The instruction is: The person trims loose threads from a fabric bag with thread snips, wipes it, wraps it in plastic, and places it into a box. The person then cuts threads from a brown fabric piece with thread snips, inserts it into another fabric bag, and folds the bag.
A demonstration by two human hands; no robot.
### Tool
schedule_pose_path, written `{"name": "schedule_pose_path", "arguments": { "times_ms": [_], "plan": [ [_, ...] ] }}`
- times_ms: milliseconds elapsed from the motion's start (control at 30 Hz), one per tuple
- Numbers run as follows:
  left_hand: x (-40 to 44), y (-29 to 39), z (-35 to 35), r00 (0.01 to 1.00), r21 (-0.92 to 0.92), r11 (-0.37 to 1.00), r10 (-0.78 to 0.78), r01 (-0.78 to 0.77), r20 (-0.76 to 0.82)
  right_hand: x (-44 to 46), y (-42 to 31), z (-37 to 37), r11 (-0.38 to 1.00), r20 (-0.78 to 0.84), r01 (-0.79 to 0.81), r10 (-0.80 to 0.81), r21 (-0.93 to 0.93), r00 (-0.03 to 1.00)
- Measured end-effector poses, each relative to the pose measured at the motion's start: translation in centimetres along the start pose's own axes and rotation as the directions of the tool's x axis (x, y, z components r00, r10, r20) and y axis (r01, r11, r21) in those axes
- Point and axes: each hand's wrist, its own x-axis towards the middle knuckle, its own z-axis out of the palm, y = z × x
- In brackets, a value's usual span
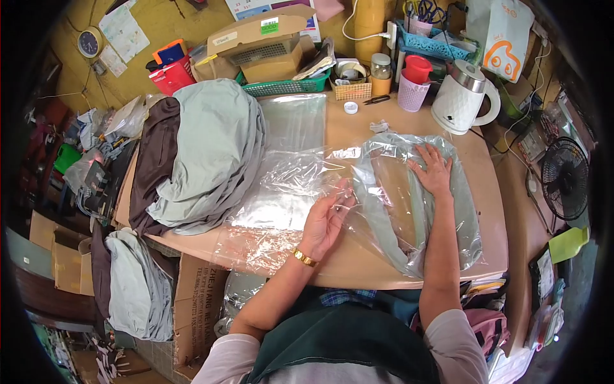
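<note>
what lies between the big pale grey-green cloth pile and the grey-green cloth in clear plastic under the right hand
The head view shows shiny clear plastic sheeting on the tan table, and the left hand.

Bagged garment (470,211) was pale grey-green; the plastic film (281,205) was colourless with white glare. Piled cloth (217,137) showed the same grey-green beside dark brown. Tabletop (491,224) was tan, wall (192,25) mustard yellow. Kettle (455,102) was white, diamond-patterned. Cup (417,68) was red, the perforated holder (413,96) lilac-pink, upper basket (444,45) blue, tray (291,87) green. Apron (339,345) was dark green, sleeves (224,358) whitish, wristwatch (304,258) gold. Fan (565,178) was black.
</note>
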Motion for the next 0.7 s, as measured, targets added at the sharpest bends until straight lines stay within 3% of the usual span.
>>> {"name": "schedule_pose_path", "arguments": {
  "times_ms": [33, 100, 133, 200, 233, 267, 333, 400, 500, 533, 567, 600, 667, 700],
  "plan": [
    [0.1, -0.2, -0.5, 1.000, 0.000, 1.000, -0.005, 0.005, 0.002, 0.0, 0.0, 0.1, 1.000, -0.009, -0.002, 0.002, 0.005, 1.000],
    [-0.2, 0.0, -2.3, 0.964, -0.268, 0.933, -0.198, 0.241, 0.177, 0.0, -0.1, 0.0, 1.000, -0.015, -0.011, 0.011, 0.010, 1.000],
    [-0.7, 0.2, -2.9, 0.963, -0.266, 0.932, -0.205, 0.246, 0.175, 0.1, -0.3, -0.2, 1.000, 0.019, -0.028, 0.028, -0.002, 0.999],
    [-2.1, 1.2, -2.6, 0.919, 0.057, 0.951, -0.307, 0.303, 0.246, 0.1, 0.0, -0.1, 0.999, 0.054, -0.047, 0.048, -0.016, 0.997],
    [-3.1, 2.0, -2.2, 0.936, 0.245, 0.939, -0.292, 0.242, 0.195, 0.2, 0.3, 0.3, 0.999, 0.026, -0.032, 0.032, -0.001, 0.999],
    [-3.7, 2.9, -2.6, 0.936, 0.246, 0.938, -0.293, 0.243, 0.196, 0.3, 0.5, 0.5, 1.000, -0.003, -0.016, 0.016, 0.016, 1.000],
    [-5.2, 5.0, -4.0, 0.994, 0.510, 0.854, -0.111, 0.099, -0.008, 0.4, 0.4, 0.3, 0.999, 0.010, -0.035, 0.035, 0.004, 0.999],
    [-5.7, 7.5, -7.7, 0.988, 0.852, 0.521, 0.150, -0.053, -0.030, 0.5, 0.0, 0.2, 0.998, 0.021, -0.054, 0.055, -0.010, 0.998],
    [-6.9, 10.7, -9.6, 0.888, 0.944, 0.285, 0.459, -0.166, 0.018, 1.0, -0.6, 0.2, 0.993, 0.027, -0.118, 0.118, -0.022, 0.993],
    [-7.2, 11.3, -9.4, 0.837, 0.972, 0.160, 0.544, -0.173, 0.059, 1.6, -0.6, -0.1, 0.982, 0.160, -0.143, 0.123, 0.121, 0.979],
    [-7.9, 11.4, -7.3, 0.714, 0.975, 0.018, 0.684, -0.223, 0.151, 2.1, -0.7, -0.4, 0.947, 0.289, -0.190, 0.112, 0.259, 0.951],
    [-8.6, 11.7, -4.5, 0.565, 0.960, -0.131, 0.785, -0.248, 0.253, 2.6, -0.8, -2.1, 0.946, 0.283, -0.200, 0.124, 0.255, 0.951],
    [-8.6, 11.9, -1.0, 0.436, 0.849, -0.384, 0.735, -0.364, 0.520, 3.3, -1.7, -6.7, 0.943, 0.457, -0.255, 0.134, 0.215, 0.880],
    [-8.8, 11.1, 1.6, 0.538, 0.778, -0.439, 0.563, -0.449, 0.628, 3.1, -2.4, -6.6, 0.943, 0.457, -0.262, 0.144, 0.206, 0.878]
  ]
}}
